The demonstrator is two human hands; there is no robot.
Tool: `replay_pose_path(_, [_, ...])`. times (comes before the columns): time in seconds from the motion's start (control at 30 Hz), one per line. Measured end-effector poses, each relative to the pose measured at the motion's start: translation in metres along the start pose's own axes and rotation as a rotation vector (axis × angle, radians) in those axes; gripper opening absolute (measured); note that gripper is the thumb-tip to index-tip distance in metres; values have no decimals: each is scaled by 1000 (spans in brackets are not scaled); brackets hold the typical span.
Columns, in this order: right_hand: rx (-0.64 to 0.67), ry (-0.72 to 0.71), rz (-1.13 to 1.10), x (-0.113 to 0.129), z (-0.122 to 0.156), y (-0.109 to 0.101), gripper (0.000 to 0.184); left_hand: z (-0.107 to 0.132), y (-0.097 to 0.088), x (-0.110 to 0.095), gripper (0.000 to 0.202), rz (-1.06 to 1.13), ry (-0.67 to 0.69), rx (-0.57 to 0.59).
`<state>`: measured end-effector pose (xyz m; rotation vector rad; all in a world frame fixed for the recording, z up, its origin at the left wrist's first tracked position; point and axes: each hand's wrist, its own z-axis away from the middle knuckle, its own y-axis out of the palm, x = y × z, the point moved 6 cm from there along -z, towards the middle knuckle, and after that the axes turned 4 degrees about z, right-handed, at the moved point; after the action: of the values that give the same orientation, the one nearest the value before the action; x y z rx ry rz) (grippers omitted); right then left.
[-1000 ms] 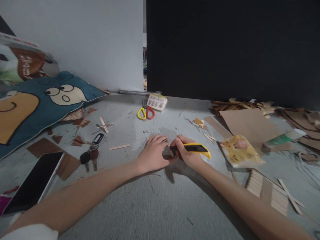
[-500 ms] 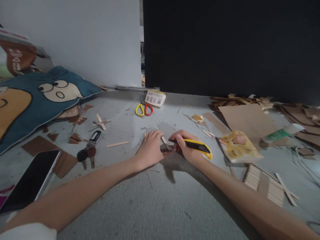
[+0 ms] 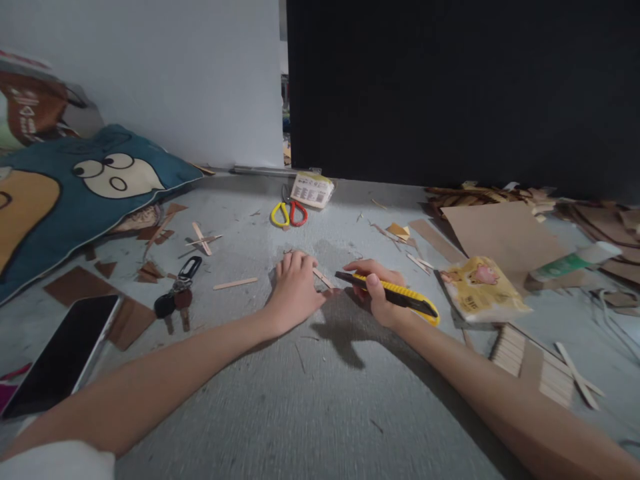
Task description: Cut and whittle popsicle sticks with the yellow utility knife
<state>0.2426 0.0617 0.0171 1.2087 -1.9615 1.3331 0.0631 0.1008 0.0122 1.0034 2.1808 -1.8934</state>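
My left hand (image 3: 296, 291) rests on the table with its fingers curled over a wooden craft stick (image 3: 323, 277), holding it down. Part of the stick sticks out to the right, beside my thumb; the rest is hidden under the hand. My right hand (image 3: 376, 291) is wrapped round a yellow and black utility knife (image 3: 400, 294). The knife's dark tip points left toward the stick, a small gap away from it. Another craft stick (image 3: 235, 284) lies flat to the left of my left hand.
Scissors (image 3: 289, 213) and a small packet (image 3: 312, 190) lie ahead. Keys (image 3: 173, 303), a phone (image 3: 64, 353) and a blue cushion (image 3: 100, 187) are on the left. On the right are a yellow packet (image 3: 483, 290), a glue stick (image 3: 575, 261), cardboard (image 3: 500, 233) and joined sticks (image 3: 533, 363).
My right hand has drawn the knife slightly right, away from my left hand. My left hand has shifted a little left and lies flatter over the stick.
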Motion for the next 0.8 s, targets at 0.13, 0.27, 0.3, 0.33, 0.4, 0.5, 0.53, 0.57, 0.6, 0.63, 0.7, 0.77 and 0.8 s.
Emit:
replay_pose_path(0.13, [22, 25, 62, 4, -1, 1, 60, -2, 2, 1, 38, 12, 26, 25])
replay_pose_path(0.27, [41, 15, 61, 5, -2, 3, 57, -4, 5, 1, 17, 90, 52, 81])
replay_pose_path(0.3, [41, 23, 50, 5, -2, 3, 56, -5, 6, 0, 12, 106, 61, 101])
replay_pose_path(0.33, [39, 33, 35, 4, -2, 3, 56, -5, 7, 0, 10, 117, 70, 118])
replay_pose_path(0.4, [26, 54, 6, 3, -2, 2, 56, -6, 7, -1, 12, 128, 78, 133])
replay_pose_path(0.5, [-4, 64, 0, 4, -2, -1, 56, -5, 7, 0, 9, 117, 88, 135])
replay_pose_path(0.53, [-13, 63, 2, 4, -2, -1, 56, -5, 7, 1, 8, 104, 99, 135])
replay_pose_path(0.57, [-18, 62, 1, 4, -2, -2, 56, -5, 7, 1, 8, 87, 111, 134])
replay_pose_path(0.6, [-21, 62, -2, 5, -3, -2, 56, -5, 7, 2, 7, 70, 117, 132])
replay_pose_path(0.63, [-22, 64, -6, 5, -3, -1, 57, -6, 6, 3, 6, 51, 116, 128])
replay_pose_path(0.7, [-22, 66, -7, 5, -3, -1, 59, -8, 5, 7, 6, 13, 89, 121])
replay_pose_path(0.77, [-21, 59, 0, 5, -4, -1, 61, -10, 4, 9, 9, -24, 58, 133])
replay_pose_path(0.8, [-20, 52, 4, 6, -4, 0, 61, -11, 4, 10, 11, -44, 56, 142])
